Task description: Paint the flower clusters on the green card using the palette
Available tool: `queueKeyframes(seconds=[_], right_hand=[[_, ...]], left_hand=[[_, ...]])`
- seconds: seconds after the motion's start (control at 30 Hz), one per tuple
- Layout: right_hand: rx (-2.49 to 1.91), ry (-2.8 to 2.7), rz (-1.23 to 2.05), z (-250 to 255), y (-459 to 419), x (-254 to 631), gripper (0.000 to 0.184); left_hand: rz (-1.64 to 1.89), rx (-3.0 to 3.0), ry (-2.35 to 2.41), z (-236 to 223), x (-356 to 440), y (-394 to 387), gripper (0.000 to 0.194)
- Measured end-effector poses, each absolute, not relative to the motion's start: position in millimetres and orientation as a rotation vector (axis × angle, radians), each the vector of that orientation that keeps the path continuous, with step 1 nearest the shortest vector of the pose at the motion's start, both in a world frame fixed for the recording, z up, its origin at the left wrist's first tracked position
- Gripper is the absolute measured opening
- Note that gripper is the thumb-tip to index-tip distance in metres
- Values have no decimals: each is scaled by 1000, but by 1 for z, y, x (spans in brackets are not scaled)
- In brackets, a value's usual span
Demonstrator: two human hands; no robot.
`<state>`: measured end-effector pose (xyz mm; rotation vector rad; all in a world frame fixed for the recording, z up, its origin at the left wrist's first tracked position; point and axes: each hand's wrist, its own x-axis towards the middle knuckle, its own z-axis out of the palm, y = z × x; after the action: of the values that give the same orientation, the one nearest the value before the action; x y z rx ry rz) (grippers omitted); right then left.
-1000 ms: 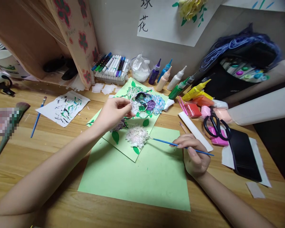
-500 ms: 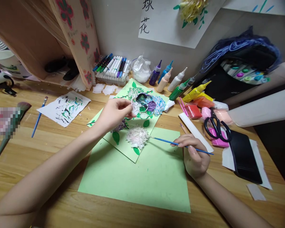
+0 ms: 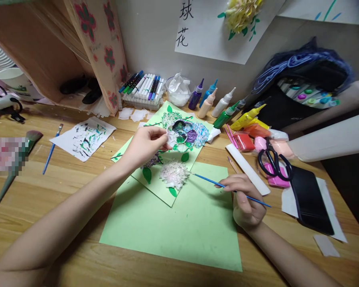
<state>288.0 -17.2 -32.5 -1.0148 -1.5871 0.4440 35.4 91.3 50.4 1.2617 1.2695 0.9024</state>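
Note:
My left hand (image 3: pixel 151 144) pinches the rim of a small round paint palette (image 3: pixel 171 130) whose wells hold dark, green and purple paint. In my right hand (image 3: pixel 247 201) is a thin blue paintbrush (image 3: pixel 208 180), its tip against the right edge of a pale pinkish-white paper flower (image 3: pixel 174 173). That flower sits on a light green card (image 3: pixel 161 190) with painted green leaves (image 3: pixel 146 175). Blue (image 3: pixel 200 134), green (image 3: pixel 171 118) and partly hidden purple (image 3: pixel 152 160) flowers lie on the same card, around and behind the palette. A larger green sheet (image 3: pixel 170 235) lies beneath.
Paint bottles (image 3: pixel 224 115), a marker tray (image 3: pixel 143 89) and a bowl of tissue (image 3: pixel 178 91) stand along the wall. Black scissors (image 3: pixel 273 161), clay packs (image 3: pixel 244 140) and a phone (image 3: pixel 311 201) lie right. At left are a paint-stained paper (image 3: pixel 85 137), another blue brush (image 3: pixel 52 149) and a large brush (image 3: pixel 18 169).
The view has shifted slightly. Both hands keep their grips, and the brush tip stays at the pale flower's right edge.

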Motion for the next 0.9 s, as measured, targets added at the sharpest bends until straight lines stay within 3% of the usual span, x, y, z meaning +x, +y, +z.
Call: queueKeyframes(seconds=[0.27, 0.43, 0.9], right_hand=[[-970, -1595, 425, -28, -19, 287, 23], [-923, -1440, 411, -1, -5, 275, 24], [-922, -1853, 10, 64, 28, 234, 24]], left_hand=[[909, 1302, 1260, 46, 32, 93, 7], [886, 1374, 1259, 53, 25, 95, 10], [714, 1723, 1216, 90, 0, 101, 22]])
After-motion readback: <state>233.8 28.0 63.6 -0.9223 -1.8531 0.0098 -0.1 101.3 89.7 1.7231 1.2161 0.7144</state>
